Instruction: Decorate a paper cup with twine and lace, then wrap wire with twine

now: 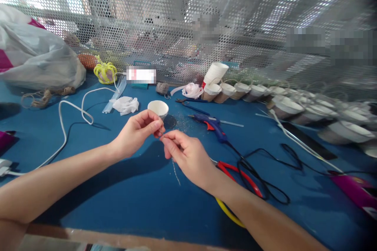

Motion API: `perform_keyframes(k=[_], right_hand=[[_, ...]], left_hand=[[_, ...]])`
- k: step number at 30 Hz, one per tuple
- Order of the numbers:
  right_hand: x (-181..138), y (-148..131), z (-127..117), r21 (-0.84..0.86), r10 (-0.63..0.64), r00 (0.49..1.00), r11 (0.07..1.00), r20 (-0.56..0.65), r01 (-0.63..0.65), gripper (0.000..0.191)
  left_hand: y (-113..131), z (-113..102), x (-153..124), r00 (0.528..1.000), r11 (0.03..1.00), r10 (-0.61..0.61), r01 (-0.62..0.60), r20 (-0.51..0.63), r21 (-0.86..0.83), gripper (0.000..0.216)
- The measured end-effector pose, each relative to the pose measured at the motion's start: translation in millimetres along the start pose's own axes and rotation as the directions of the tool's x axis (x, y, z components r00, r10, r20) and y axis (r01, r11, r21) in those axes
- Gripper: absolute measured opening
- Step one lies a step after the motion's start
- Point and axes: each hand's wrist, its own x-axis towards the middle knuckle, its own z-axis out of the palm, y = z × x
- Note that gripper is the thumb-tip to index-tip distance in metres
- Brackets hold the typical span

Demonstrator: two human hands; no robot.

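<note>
My left hand point(140, 129) and my right hand point(188, 155) meet over the middle of the blue table, each closed in a pinch. Between their fingertips runs a thin greyish string point(176, 172), its loose end hanging below my right hand. Just beyond my left fingers stands a white paper cup point(158, 108), open side up. A blue hot glue gun point(210, 123) with a red trigger lies to the right of my hands. Partly hidden under my right forearm are red handles point(240, 174) and a yellow curved piece point(229, 213).
Pliers point(188, 104) and a pink ribbon roll point(192, 90) lie behind the cup. Stacked white cups point(216, 71) and a row of wrapped cups point(287, 106) line the right. A white cable point(61, 125) crosses the left. Perforated metal point(165, 19) bounds the back, near a plastic bag point(38, 51).
</note>
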Motion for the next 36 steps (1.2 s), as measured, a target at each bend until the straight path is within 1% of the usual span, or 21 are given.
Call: perform_keyframes(k=[4, 10, 12, 14, 17, 19, 21, 24, 26, 28, 31, 33, 36], right_hand=[[-1, 0, 1, -0.018, -0.036, 0.999, 0.999, -0.001, 0.036, 0.025], [-1, 3, 3, -0.003, -0.05, 0.999, 0.999, 0.02, 0.051, 0.025], [1, 3, 3, 0.043, -0.014, 0.999, 0.999, 0.031, 0.013, 0.024], [2, 4, 3, 0.139, 0.046, 0.997, 0.989, 0.07, -0.055, 0.021], [5, 4, 2, 0.3, 0.121, 0.983, 0.941, 0.136, -0.158, 0.025], [6, 4, 2, 0.351, 0.148, 0.978, 0.917, 0.147, -0.191, 0.025], [6, 4, 2, 0.36, 0.162, 0.976, 0.91, 0.144, -0.204, 0.019], [6, 4, 4, 0.333, 0.167, 0.976, 0.92, 0.139, -0.205, 0.012], [5, 4, 5, 0.275, 0.16, 0.981, 0.944, 0.11, -0.185, 0.014], [3, 5, 6, 0.186, 0.127, 0.989, 0.973, 0.071, -0.138, 0.017], [1, 4, 7, 0.077, 0.041, 0.999, 0.996, 0.015, -0.042, 0.021], [0, 4, 9, 0.048, 0.009, 1.0, 0.999, -0.017, -0.008, 0.021], [0, 5, 9, 0.042, 0.025, 0.999, 0.999, -0.032, -0.023, 0.02]], left_hand=[[0, 0, -1, 1.0, 1.0, 0.002, -0.002, 0.0, 0.002, 0.017], [-1, 1, -3, 1.0, 1.0, -0.015, 0.015, -0.018, 0.004, 0.014], [0, 1, -2, 0.999, 1.0, -0.02, 0.02, -0.024, 0.003, 0.013], [3, 1, 1, 0.999, 1.0, -0.016, 0.016, -0.039, -0.004, 0.013], [8, 0, 4, 0.997, 1.0, -0.003, 0.001, -0.075, -0.017, 0.013], [10, -1, 5, 0.996, 1.0, -0.003, 0.002, -0.094, -0.015, 0.013], [9, -3, 5, 0.995, 1.0, -0.016, 0.015, -0.1, -0.014, 0.012], [7, -3, 5, 0.994, 0.999, -0.037, 0.035, -0.102, -0.021, 0.01], [5, -2, 4, 0.994, 0.999, -0.042, 0.04, -0.105, -0.027, 0.01], [5, -1, 4, 0.994, 0.999, -0.041, 0.038, -0.105, -0.028, 0.01], [5, 0, 4, 0.995, 0.999, -0.03, 0.029, -0.092, -0.018, 0.011], [6, 0, 3, 0.996, 1.0, -0.019, 0.018, -0.087, -0.009, 0.011], [6, -1, 2, 0.998, 1.0, -0.002, 0.002, -0.07, 0.009, 0.01]])
